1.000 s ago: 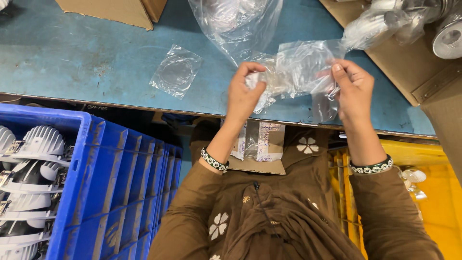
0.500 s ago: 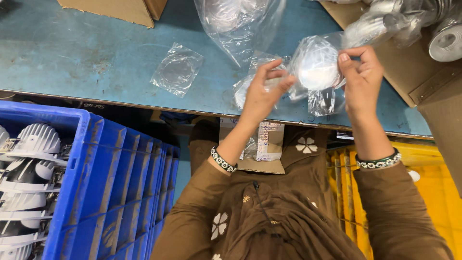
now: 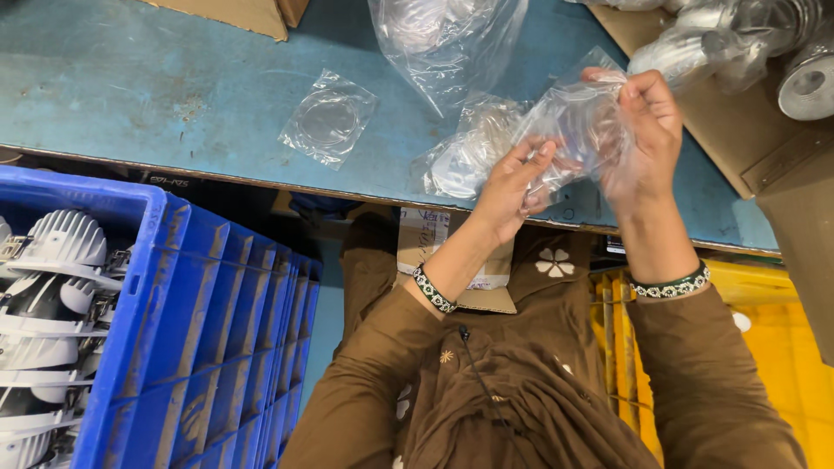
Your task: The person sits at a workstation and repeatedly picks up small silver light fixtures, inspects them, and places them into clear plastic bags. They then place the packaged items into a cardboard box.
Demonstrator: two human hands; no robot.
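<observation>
The blue worktable (image 3: 130,95) spans the upper part of the view, its near edge running left to right above the person's lap. The blue plastic crate (image 3: 200,347) stands below that edge at lower left and contains white finned lamp housings (image 3: 52,252). The yellow crate (image 3: 773,347) stands at lower right, partly hidden by the brown sleeve. A cardboard sheet (image 3: 764,165) lies at the table's right end and carries bagged round metal parts (image 3: 808,82). A large clear bag (image 3: 443,39) lies at the table's top centre. A cardboard box corner (image 3: 252,13) shows at the top edge.

The clear plastic pouch (image 3: 578,126) is held above the table's near edge, between both hands. Its long axis runs diagonally, from lower left to upper right, with the upper end pointing away from the person. Its contents cannot be told through the crumpled film.

The right hand (image 3: 647,130) is closed, pinching the upper right end of the pouch. The left hand (image 3: 512,187) is partly closed, its fingers gripping the lower left end.

A second crumpled clear bag (image 3: 460,156) lies on the table just left of the left hand. A small flat pouch holding a clear ring (image 3: 328,117) lies well apart to the left.
</observation>
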